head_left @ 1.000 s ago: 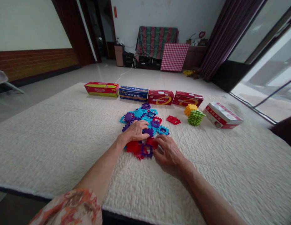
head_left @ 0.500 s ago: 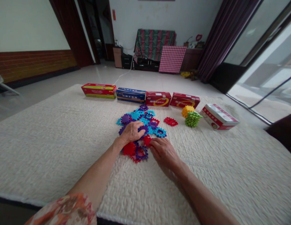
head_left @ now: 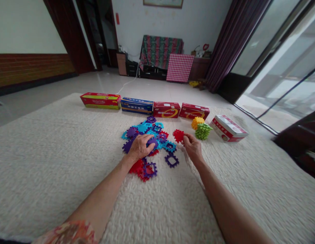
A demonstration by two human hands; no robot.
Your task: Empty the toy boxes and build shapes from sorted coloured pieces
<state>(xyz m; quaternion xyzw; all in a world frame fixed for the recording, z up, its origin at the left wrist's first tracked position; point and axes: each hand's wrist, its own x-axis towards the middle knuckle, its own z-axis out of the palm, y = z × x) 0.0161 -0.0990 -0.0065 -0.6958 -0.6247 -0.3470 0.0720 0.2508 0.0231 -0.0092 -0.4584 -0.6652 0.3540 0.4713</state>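
A heap of flat toothed plastic tiles (head_left: pixel 147 130) in blue, purple and red lies on a cream quilted surface (head_left: pixel 58 152). My left hand (head_left: pixel 140 146) rests on the heap with its fingers curled over a purple tile (head_left: pixel 152 141). My right hand (head_left: pixel 192 146) is further right, pinching the edge of a single red tile (head_left: pixel 178 135). A loose purple frame tile (head_left: pixel 171 159) lies between my hands. Red tiles and a purple one (head_left: pixel 142 168) sit near my left wrist.
A yellow block stack (head_left: pixel 197 122) and a green one (head_left: pixel 203 131) stand right of the heap. Several long cartons (head_left: pixel 137 105) line the far edge, and a red-and-white box (head_left: pixel 228 127) lies at the right. Beyond are a tiled floor and glass doors.
My right hand has left the red and purple tiles near me and moved forward and right to the single red tile. The view has tilted up slightly. My left hand stays on the heap.
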